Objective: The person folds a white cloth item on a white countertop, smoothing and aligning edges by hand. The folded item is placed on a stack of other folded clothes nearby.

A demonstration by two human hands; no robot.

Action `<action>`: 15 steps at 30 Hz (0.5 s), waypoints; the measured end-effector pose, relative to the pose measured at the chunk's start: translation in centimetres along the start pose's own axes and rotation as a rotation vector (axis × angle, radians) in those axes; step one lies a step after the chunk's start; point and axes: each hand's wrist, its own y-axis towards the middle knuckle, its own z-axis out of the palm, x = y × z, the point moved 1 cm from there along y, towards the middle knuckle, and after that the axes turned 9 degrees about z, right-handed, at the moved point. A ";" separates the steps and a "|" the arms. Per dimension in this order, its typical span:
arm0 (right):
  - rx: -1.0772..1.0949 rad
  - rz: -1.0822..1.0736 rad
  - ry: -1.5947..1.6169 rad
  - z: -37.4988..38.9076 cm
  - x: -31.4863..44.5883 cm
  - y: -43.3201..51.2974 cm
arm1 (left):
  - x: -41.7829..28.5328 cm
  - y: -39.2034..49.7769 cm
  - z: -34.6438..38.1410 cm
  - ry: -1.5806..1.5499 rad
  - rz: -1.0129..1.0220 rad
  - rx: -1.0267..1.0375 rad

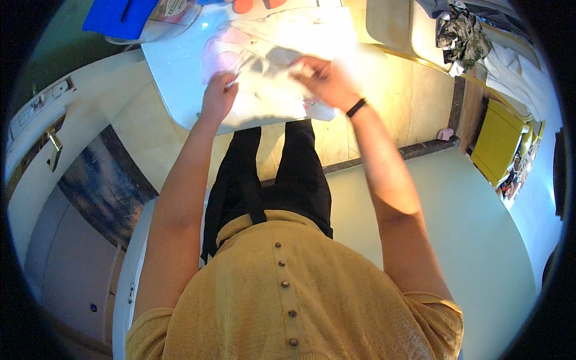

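A pale cloth (270, 99) with small dark and pinkish marks lies over the white table (166, 76) before me, partly washed out by bright light. On its left side my left hand (220, 94) has its fingers closed on something thin, too small to name. My right hand (317, 78), with a black band at the wrist, is blurred above the cloth; its fingers are bent near the thumb, and whether they hold anything cannot be told. A sheer pinkish fabric (218, 56) lies beyond my left hand.
A blue item (118, 17) and a clear plastic container (173, 15) stand at the table's far left. Red-orange objects (243, 5) lie at the far edge. Clothes (463, 38) hang over furniture at right, above a yellow box (496, 141). A door handle (55, 146) projects at left.
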 end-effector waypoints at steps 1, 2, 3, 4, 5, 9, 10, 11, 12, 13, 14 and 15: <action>0.075 0.031 -0.074 1.9 -1.8 -0.4 | 0.4 -0.8 -0.2 0.024 0.021 -0.003; 0.063 -0.061 -0.163 4.2 -4.3 -0.6 | 0.6 -1.8 -0.5 0.048 0.039 -0.003; 0.057 -0.157 -0.250 5.8 -6.5 -0.7 | 0.6 -2.8 -0.7 0.075 0.052 -0.008; 0.000 -0.115 -0.225 6.3 -7.6 -1.1 | 0.4 -3.5 -0.8 0.118 0.074 -0.014; -0.056 -0.073 -0.200 6.6 -8.7 -1.4 | 0.1 -4.0 -0.9 0.161 0.095 -0.019; -0.501 0.065 0.007 4.6 -13.4 -0.7 | -4.6 -4.5 -0.9 0.436 0.070 -0.083; -0.480 0.124 -0.028 3.3 -13.6 -0.2 | -5.6 -3.9 -0.4 0.460 0.203 -0.181; -0.459 0.182 -0.064 2.1 -13.9 0.2 | -6.4 -3.0 0.3 0.458 0.284 -0.184; -0.613 -0.069 -0.246 1.1 -13.3 0.3 | -7.2 -2.2 1.1 0.457 0.362 -0.190; -0.603 -0.152 -0.342 0.5 -14.1 1.2 | -8.4 -1.1 2.2 0.448 0.449 -0.189; -0.590 -0.235 -0.438 -0.4 -14.7 2.8 | -9.7 0.0 3.4 0.352 0.492 -0.118; -0.570 -0.325 -0.533 -0.7 -15.3 3.7 | -11.0 0.8 4.9 0.258 0.528 -0.053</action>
